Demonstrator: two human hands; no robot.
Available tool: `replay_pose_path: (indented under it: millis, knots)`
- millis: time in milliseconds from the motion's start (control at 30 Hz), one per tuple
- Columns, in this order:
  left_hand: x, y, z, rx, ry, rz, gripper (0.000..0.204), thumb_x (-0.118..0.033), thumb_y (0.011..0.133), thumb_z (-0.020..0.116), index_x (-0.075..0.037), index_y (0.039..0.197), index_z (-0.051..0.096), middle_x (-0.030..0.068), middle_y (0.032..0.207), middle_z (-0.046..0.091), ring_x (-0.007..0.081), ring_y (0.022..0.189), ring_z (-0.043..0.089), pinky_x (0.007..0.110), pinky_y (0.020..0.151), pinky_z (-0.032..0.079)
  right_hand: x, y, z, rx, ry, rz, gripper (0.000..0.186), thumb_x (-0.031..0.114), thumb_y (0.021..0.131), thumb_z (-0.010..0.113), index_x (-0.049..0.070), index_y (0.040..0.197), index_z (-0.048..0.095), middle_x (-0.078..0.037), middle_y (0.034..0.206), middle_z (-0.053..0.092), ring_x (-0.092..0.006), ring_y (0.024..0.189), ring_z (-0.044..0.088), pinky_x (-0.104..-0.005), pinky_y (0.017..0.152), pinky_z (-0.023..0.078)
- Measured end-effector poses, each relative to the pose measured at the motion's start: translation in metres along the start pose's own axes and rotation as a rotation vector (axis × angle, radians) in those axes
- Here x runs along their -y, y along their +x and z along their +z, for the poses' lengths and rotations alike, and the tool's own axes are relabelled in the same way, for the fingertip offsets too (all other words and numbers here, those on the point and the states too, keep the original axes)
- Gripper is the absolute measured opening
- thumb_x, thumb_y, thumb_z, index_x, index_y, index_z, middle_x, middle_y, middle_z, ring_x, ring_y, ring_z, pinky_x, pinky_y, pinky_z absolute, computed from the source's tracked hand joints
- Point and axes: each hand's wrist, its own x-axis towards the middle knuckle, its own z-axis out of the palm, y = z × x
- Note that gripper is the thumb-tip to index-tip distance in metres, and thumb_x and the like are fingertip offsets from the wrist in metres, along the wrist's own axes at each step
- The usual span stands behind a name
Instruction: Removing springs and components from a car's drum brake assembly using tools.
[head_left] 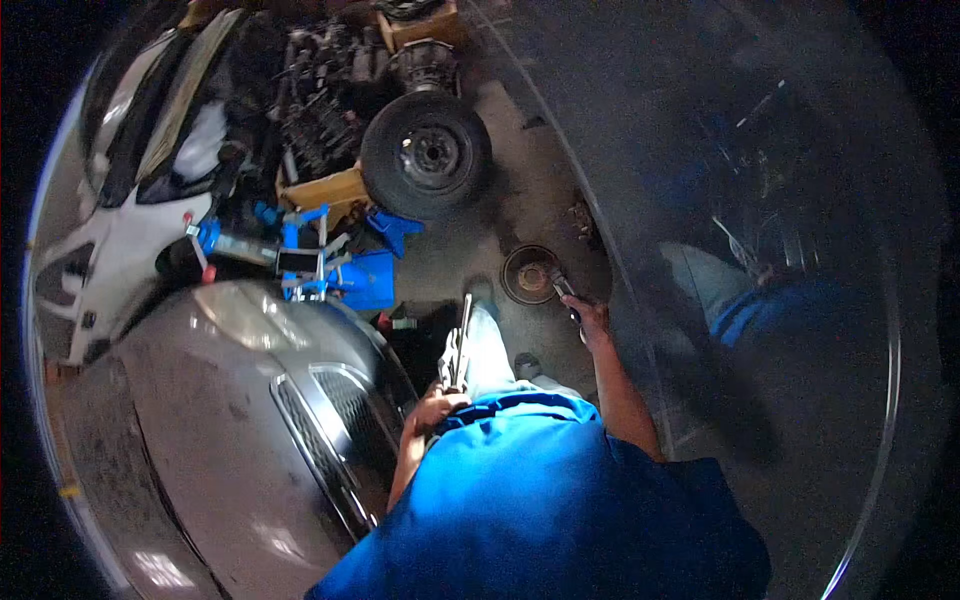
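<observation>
My left hand (437, 408) is closed at my waist, beside the car's front. Out of it rises a bundle of bright metal hand tools (456, 355), one of them a long straight bar; glare hides their exact kinds. Off to the right, my right hand (592, 318) is wrapped round a dark-handled tool with a metal end (562, 285). That end overlaps the edge of a round rusty brake disc (517, 287) in my view; whether they touch I cannot tell.
A silver car's front end (230, 400) fills the lower left. Ahead are a wheel with tyre (427, 155), a blue floor jack (362, 278), a cardboard box (325, 190), engine parts (315, 85) and a white body panel (150, 235). A dark reflective surface (760, 380) stands at the right.
</observation>
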Motion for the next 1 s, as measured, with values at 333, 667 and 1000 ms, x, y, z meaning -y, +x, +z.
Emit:
replay_pose_path:
  millis: [333, 667, 1000]
  knots:
    - [0.097, 0.392, -0.364, 0.224, -0.049, -0.187, 0.036, -0.026, 0.060, 0.081, -0.004, 0.086, 0.070, 0.0109, 0.072, 0.069, 0.0215, 0.066, 0.065, 0.036, 0.059, 0.051, 0.077, 0.094, 0.128, -0.553, -0.080, -0.228, 0.089, 0.013, 0.053, 0.094, 0.003, 0.124, 0.043, -0.008, 0.112, 0.048, -0.0211, 0.102, 0.051, -0.0341, 0.092, 0.045]
    - [0.183, 0.593, -0.431, 0.547, 0.035, -0.169, 0.019, -0.019, 0.071, 0.077, -0.003, 0.072, 0.066, 0.0072, 0.069, 0.066, 0.0155, 0.064, 0.063, 0.034, 0.062, 0.049, 0.085, 0.119, 0.158, -0.782, 0.492, -0.389, 0.076, -0.004, 0.058, 0.088, 0.003, 0.125, 0.052, -0.006, 0.119, 0.058, -0.0205, 0.112, 0.054, -0.0370, 0.097, 0.046]
    - [0.282, 0.742, -0.340, 0.721, -0.291, 0.056, 0.024, 0.000, 0.076, 0.073, -0.007, 0.092, 0.057, -0.0064, 0.067, 0.047, 0.0096, 0.057, 0.055, 0.029, 0.052, 0.049, 0.052, 0.163, 0.184, -0.987, 0.221, -1.048, 0.093, 0.008, 0.054, 0.093, 0.000, 0.134, 0.046, -0.012, 0.124, 0.058, -0.0251, 0.112, 0.058, -0.0420, 0.097, 0.048]
